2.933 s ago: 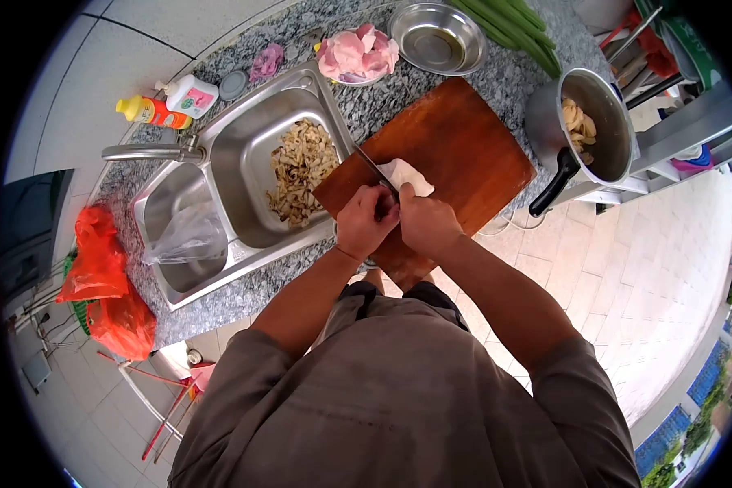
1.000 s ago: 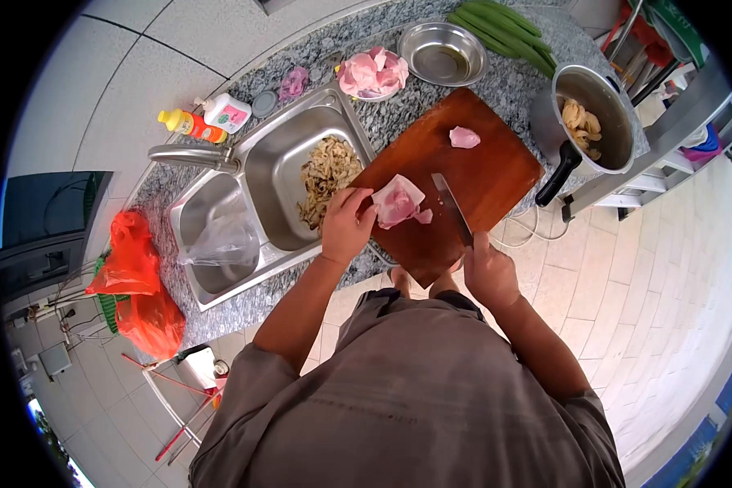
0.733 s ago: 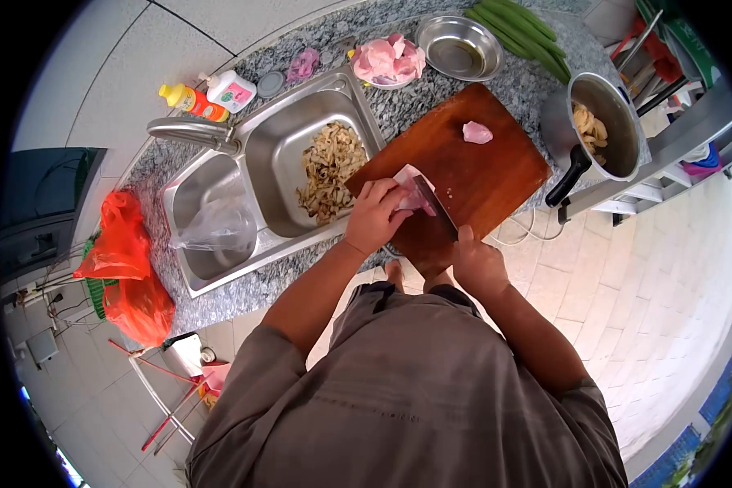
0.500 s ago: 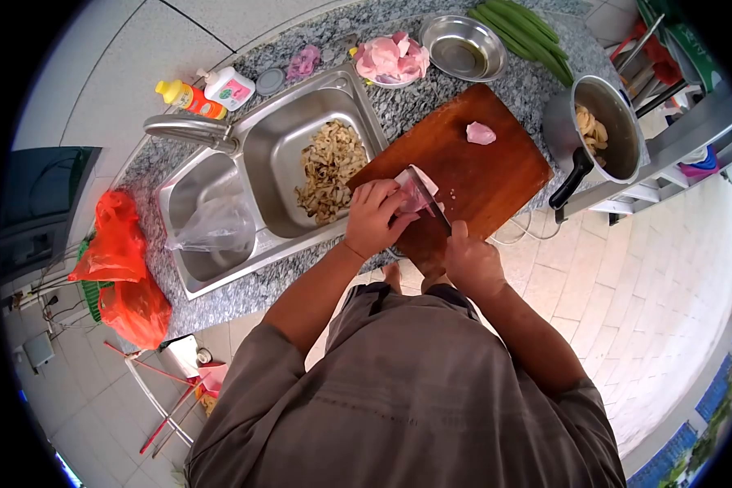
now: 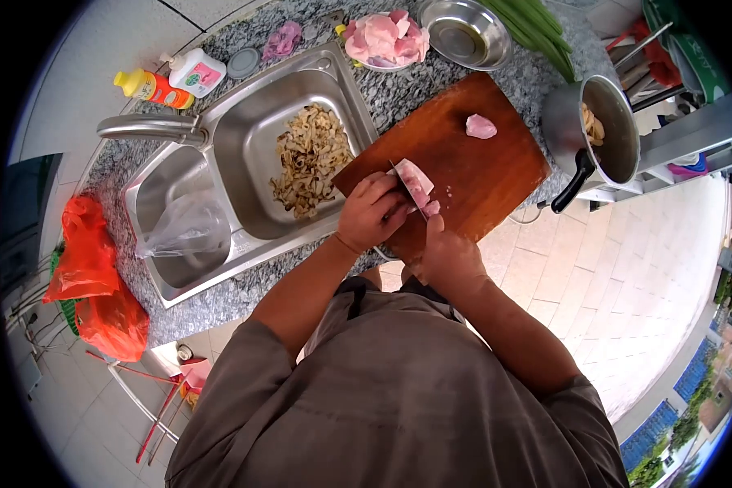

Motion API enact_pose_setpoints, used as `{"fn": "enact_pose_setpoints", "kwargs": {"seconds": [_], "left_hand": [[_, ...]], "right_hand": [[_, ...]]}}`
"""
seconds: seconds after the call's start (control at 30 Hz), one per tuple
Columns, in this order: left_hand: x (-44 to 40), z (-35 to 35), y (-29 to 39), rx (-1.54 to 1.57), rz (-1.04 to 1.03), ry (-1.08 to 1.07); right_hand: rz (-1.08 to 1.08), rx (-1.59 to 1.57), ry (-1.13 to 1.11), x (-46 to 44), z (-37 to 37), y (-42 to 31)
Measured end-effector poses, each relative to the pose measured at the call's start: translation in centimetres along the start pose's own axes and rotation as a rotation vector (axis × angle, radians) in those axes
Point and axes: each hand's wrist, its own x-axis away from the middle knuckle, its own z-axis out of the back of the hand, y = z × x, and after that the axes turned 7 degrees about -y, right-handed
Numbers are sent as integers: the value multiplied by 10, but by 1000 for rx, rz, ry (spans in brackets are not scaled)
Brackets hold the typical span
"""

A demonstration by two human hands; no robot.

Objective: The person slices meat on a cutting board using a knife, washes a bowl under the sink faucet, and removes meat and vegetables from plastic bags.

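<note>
My right hand point(image 5: 452, 259) is closed round the handle of a kitchen knife point(image 5: 407, 189), its blade angled up and left across a piece of raw pink meat point(image 5: 416, 176). Curled fingers of my left hand point(image 5: 372, 211) press against the meat on the near left of the blade; the part beneath them is mostly hidden. Both hands are over a brown wooden cutting board point(image 5: 496, 179). A smaller raw meat piece point(image 5: 481, 126) lies apart near its far edge, and tiny scraps are scattered beside the blade.
Left of the board, a double sink point(image 5: 240, 175) holds chopped brownish pieces point(image 5: 311, 159) and a clear plastic bag point(image 5: 189, 226). Behind are a heaped plate of raw meat point(image 5: 386, 39), a metal bowl point(image 5: 466, 34) and green vegetables point(image 5: 533, 28). A pot point(image 5: 563, 122) stands right.
The knife blade has tilted lower through the meat, and a cut part now shows on its right side. My left fingers have drawn back slightly. The whole view has shifted a little.
</note>
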Motion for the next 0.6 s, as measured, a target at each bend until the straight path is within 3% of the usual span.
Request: {"fn": "enact_pose_setpoints", "kwargs": {"seconds": [0.1,0.2,0.3,0.4,0.5,0.6], "left_hand": [[2,-4,-4,-19,29,-17],[1,-5,-5,-57,25,3],[3,-7,-7,-78,41,7],[3,-6,-5,-89,45,19],[3,-7,-5,-101,50,32],[3,-10,-10,-82,77,47]], "right_hand": [[-52,-24,-26,-16,11,-10],[65,-22,132,-43,9,-11],[-39,-10,42,-38,7,-6],[39,145,-9,-2,-15,13],[-60,6,-50,-2,-10,5],[41,31,43,-51,-5,1]]}}
